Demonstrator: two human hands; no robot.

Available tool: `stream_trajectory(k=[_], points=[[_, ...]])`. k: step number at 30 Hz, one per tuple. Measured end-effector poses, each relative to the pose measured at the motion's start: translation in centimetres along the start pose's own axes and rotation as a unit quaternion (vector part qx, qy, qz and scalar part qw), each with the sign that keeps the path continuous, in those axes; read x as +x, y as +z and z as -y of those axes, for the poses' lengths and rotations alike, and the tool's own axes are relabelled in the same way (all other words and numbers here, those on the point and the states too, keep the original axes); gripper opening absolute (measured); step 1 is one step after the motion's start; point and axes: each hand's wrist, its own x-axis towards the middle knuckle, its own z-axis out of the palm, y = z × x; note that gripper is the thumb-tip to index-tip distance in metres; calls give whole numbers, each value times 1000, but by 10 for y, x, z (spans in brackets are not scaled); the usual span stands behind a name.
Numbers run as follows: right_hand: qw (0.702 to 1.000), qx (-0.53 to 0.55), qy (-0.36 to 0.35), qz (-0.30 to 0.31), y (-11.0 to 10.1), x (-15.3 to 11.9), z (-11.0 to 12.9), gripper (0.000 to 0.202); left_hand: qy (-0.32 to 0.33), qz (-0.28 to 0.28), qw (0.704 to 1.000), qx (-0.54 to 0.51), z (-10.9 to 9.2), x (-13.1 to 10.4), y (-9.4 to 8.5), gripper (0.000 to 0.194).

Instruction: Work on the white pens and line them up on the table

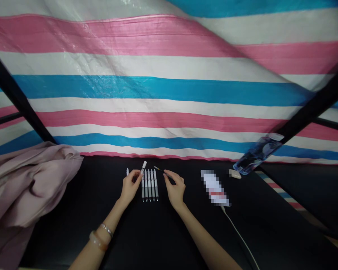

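Pen barrel (pixel 143 167), white, is being held in the left hand (pixel 130 186), fingers pinching it near its lower end so that it is tilting up and slightly right, its far tip pointing toward the striped tarp. The hand is hovering just left of a row of white pens (pixel 149 185), which are lying side by side on the black table (pixel 87 210), parallel, tips pointing far. A further small white piece (pixel 127 171) is lying just left of the left hand; too small to identify.

Right hand (pixel 174 188) is pinching a thin refill (pixel 161 170) between thumb and fingertips; the thin dark rod is pointing left and far, toward the barrel, its pale tip standing just apart from the barrel. The two held parts are not touching.

Left wrist is wearing a pale bangle (pixel 98 240) and a thin silver bracelet (pixel 107 229).

To the right of the hands a phone-like flat object (pixel 215 187) is lying on the table, blurred out, no writing legible; a white cable (pixel 238 234) is running from its near end toward the near edge. Farther right a small beige object (pixel 234 173) is lying beside a clear water bottle (pixel 257 152), which is leaning tilted; its label is not readable. A pinkish-grey cloth (pixel 25 180) is bunching up at the left edge. Behind, a pink, white and blue striped tarp (pixel 169 86) is hanging, with black frame bars (pixel 17 97) crossing it at both sides.
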Motion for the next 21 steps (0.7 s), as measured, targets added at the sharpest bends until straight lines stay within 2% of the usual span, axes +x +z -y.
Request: stream_trajectory(k=[9, 15, 21], points=[[997, -38, -71, 3, -4, 2, 10, 17, 82, 28, 993, 76, 4, -2, -1, 20], [995, -54, -83, 5, -3, 2, 7, 17, 110, 13, 987, 113, 5, -1, -2, 20], [991, -78, -104, 24, -3, 1, -1, 19, 136, 2, 970, 201, 8, 0, -6, 18]])
